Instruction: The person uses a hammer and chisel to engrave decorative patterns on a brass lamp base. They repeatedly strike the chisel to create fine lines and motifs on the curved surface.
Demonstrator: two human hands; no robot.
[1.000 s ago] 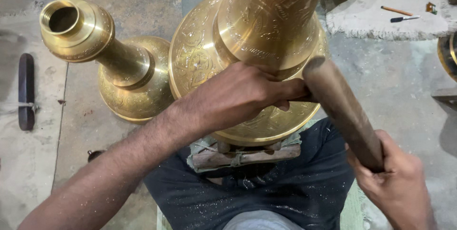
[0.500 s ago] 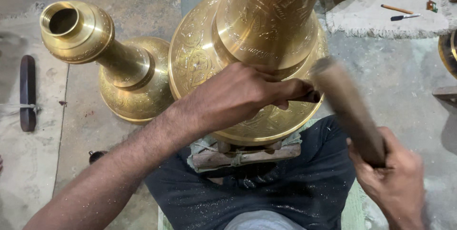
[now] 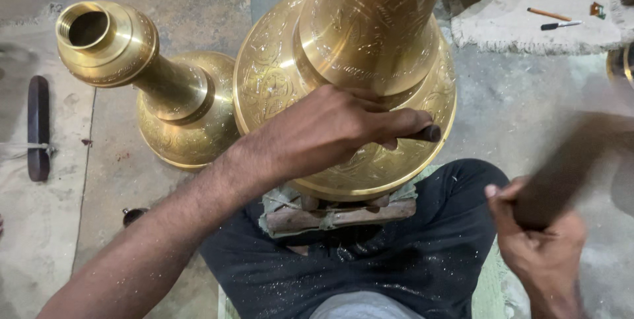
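Observation:
A large engraved brass vase (image 3: pixel 356 61) stands between my knees on a wooden block (image 3: pixel 343 214). My left hand (image 3: pixel 330 127) lies on its bulging body and grips a dark metal chisel (image 3: pixel 426 133), whose end sticks out to the right of my fingers. My right hand (image 3: pixel 538 243) is at the lower right, closed on a thick wooden mallet (image 3: pixel 571 167), which is blurred and swung away to the right of the vase. A second, smaller brass vase (image 3: pixel 152 88) stands to the left, its open mouth tilted toward me.
A dark wooden bar (image 3: pixel 38 127) lies on the concrete floor at far left. A frayed mat (image 3: pixel 528 32) at top right holds a pencil (image 3: pixel 548 14) and a pen-like tool (image 3: pixel 561 25). Another brass rim (image 3: pixel 624 65) shows at the right edge.
The mallet has swung back from the chisel's end, away to the right, and is now blurred. My left hand and the chisel stay on the vase.

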